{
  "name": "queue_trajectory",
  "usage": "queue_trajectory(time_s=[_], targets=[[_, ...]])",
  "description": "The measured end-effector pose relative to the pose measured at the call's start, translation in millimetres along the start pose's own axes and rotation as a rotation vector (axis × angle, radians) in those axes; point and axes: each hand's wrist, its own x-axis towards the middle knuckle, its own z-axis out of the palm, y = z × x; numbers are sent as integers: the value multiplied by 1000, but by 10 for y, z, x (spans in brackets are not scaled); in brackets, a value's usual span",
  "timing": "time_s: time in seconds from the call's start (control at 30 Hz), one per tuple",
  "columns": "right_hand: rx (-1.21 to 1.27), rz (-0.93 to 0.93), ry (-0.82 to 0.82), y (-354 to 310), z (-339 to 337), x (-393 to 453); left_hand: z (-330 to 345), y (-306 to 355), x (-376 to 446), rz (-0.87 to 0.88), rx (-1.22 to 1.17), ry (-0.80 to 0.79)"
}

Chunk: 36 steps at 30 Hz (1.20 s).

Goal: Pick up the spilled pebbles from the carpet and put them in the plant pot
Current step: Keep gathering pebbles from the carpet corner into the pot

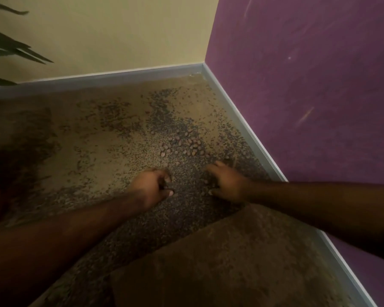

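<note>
Several small reddish-brown pebbles (182,146) lie in a loose cluster on the speckled carpet (93,138), close to the room's corner. My left hand (151,187) rests on the carpet just below the cluster, fingers curled into a fist; what it holds is hidden. My right hand (225,182) lies palm-down to the right of it, fingers bent and touching the carpet near the cluster's lower right edge. Whether pebbles sit under either hand cannot be made out. The plant pot is out of view.
Long dark plant leaves (11,47) reach in from the upper left. A yellow wall (111,34) and a purple wall (308,85) meet at the corner, edged by a grey skirting board (248,134). My trouser-clad knee (231,262) fills the lower middle.
</note>
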Motion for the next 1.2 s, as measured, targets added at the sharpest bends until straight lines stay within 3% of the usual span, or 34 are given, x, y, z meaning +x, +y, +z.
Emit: queue_trajectory(time_s=[0.17, 0.33, 0.53, 0.63, 0.8, 1.0, 1.2], targets=[[-117, -44, -122, -30, 85, 152, 67, -48, 101, 54, 27, 11], [-29, -87, -97, 237, 120, 84, 81, 17, 228, -7, -22, -18], [-11, -97, -61, 328, 26, 94, 306, 545, 263, 101, -128, -81], [4, -163, -64, 350, 11, 62, 447, 691, 298, 114, -60, -121], [-72, -318, -201, 338, 133, -81, 480, 736, 365, 98, 55, -167], [-89, -367, -192, 347, 184, -88, 446, 845, 420, 82, 149, -260], [-39, -232, -15, 540, -70, -92, 444, 741, 459, -79, -199, -215]])
